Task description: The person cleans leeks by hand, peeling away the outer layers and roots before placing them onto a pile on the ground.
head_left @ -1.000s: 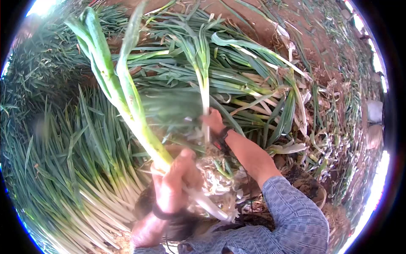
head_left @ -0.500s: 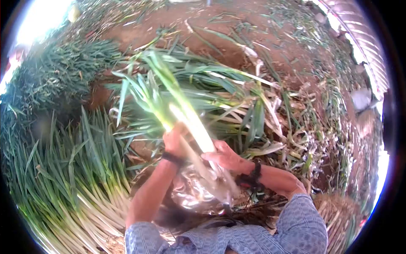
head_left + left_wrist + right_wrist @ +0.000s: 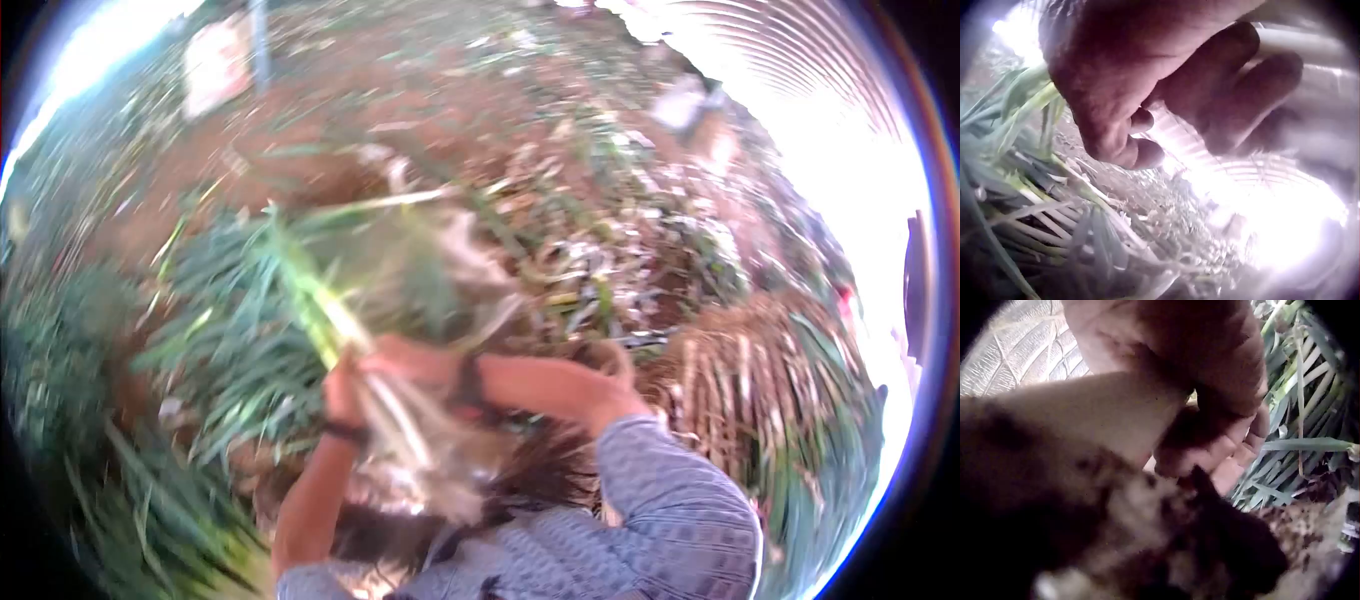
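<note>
In the blurred head view I hold green onions [image 3: 400, 425] with long white stems, leaves up and root ends down over my lap. My left hand [image 3: 345, 395] grips them where white turns green, and its curled fingers show in the left wrist view. Close against it, my right hand [image 3: 415, 362] holds the stems too. The right wrist view has a thick pale stem [image 3: 1110, 412] running under the curled right hand [image 3: 1197, 369], with dark, blurred roots in front.
A heap of green onions [image 3: 235, 340] lies ahead to the left, more leaves [image 3: 150, 510] at lower left. To the right is a stacked bundle [image 3: 740, 380], roots toward the top. Peeled scraps [image 3: 610, 240] litter the soil. A pale sack [image 3: 217, 65] stands far back.
The right hand has lifted an onion from the heap and brought it to the left hand's onion; both hands now hold them together. The head view has swung right, revealing the stacked bundle.
</note>
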`<action>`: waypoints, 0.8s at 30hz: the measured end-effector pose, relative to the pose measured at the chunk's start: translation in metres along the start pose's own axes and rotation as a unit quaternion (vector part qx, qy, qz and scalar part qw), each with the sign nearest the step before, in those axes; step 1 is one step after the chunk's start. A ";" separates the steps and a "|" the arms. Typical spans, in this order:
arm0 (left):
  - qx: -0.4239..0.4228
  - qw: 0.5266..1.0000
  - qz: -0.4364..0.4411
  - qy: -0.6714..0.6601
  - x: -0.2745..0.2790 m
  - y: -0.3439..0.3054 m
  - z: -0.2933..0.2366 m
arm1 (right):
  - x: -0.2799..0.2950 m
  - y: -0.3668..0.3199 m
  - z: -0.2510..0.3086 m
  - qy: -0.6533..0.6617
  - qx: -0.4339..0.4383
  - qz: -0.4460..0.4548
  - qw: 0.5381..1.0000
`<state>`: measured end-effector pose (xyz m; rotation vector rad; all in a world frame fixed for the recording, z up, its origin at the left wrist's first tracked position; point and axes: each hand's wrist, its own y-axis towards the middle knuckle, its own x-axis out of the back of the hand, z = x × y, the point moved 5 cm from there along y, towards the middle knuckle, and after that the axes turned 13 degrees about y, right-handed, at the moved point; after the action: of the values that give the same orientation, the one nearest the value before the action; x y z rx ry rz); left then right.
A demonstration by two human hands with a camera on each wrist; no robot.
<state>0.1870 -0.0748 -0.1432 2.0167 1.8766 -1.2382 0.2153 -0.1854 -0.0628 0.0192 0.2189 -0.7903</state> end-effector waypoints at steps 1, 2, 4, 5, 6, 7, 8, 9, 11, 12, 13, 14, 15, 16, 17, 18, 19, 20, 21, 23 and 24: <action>0.009 1.000 0.002 -0.009 0.003 0.010 0.003 | -0.001 -0.005 0.014 -0.030 0.099 0.027 0.994; -0.039 0.999 0.014 0.022 0.018 0.029 0.007 | 0.015 0.020 -0.034 -0.203 -0.006 -0.048 0.978; -0.085 0.994 0.036 0.056 0.037 0.059 0.002 | 0.017 0.012 -0.048 0.020 0.014 -0.048 0.999; -0.082 0.993 0.049 0.064 0.032 0.061 -0.011 | -0.004 -0.005 -0.010 0.149 0.050 -0.037 0.987; -0.067 0.995 0.049 0.048 0.007 0.044 -0.030 | -0.002 -0.004 -0.014 0.053 -0.004 -0.028 0.998; -0.050 0.997 0.050 0.032 -0.019 0.028 -0.043 | -0.002 -0.012 -0.011 -0.016 -0.020 -0.025 0.999; -0.079 0.990 0.044 0.109 -0.004 0.040 -0.037 | -0.002 -0.019 -0.006 -0.085 -0.036 -0.020 0.996; -0.107 0.976 0.033 0.185 0.009 0.051 -0.031 | -0.007 -0.030 0.006 -0.131 -0.012 -0.014 0.991; -0.146 0.955 0.004 0.258 0.003 0.050 -0.037 | -0.003 -0.032 -0.017 -0.091 -0.013 -0.058 0.994; -0.248 0.936 0.035 0.247 0.011 0.056 -0.038 | 0.002 -0.023 -0.047 -0.065 0.035 -0.071 0.995; -0.345 0.907 0.065 0.233 0.019 0.064 -0.043 | 0.008 -0.017 -0.068 -0.039 0.082 -0.084 0.992; -0.109 0.961 -0.042 0.249 0.016 0.067 -0.058 | -0.007 -0.029 -0.052 -0.024 -0.005 -0.076 0.997; -0.133 0.967 -0.033 0.217 0.027 0.075 -0.067 | -0.025 -0.043 -0.031 -0.013 -0.093 -0.068 0.993; -0.140 0.972 -0.014 0.189 0.038 0.086 -0.072 | -0.035 -0.055 -0.016 0.015 -0.020 -0.038 0.999; -0.147 0.976 0.001 0.159 0.052 0.096 -0.078 | -0.043 -0.065 -0.005 0.044 0.051 -0.003 0.998; -0.089 0.984 0.009 0.155 0.063 0.106 -0.080 | -0.045 -0.071 0.000 0.065 0.083 -0.017 0.994; -0.127 0.971 -0.005 0.200 0.059 0.106 -0.080 | -0.051 -0.074 0.001 0.090 0.113 -0.026 0.989; -0.163 0.954 -0.028 0.248 0.060 0.107 -0.078 | -0.065 -0.074 -0.003 0.126 0.141 -0.029 0.982; -0.193 0.940 -0.016 0.281 0.072 0.107 -0.080 | -0.070 -0.075 -0.010 0.232 0.074 -0.030 0.969; -0.188 0.929 -0.029 0.317 0.083 0.105 -0.082 | -0.073 -0.083 -0.016 0.223 -0.001 -0.087 0.971; -0.151 0.934 -0.051 0.320 0.080 0.102 -0.082 | -0.069 -0.080 -0.035 0.214 -0.021 -0.068 0.974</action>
<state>0.3066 0.0133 -0.1821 2.3298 2.2732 -0.2569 0.1048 -0.1895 -0.0783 0.1369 0.6501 -0.9123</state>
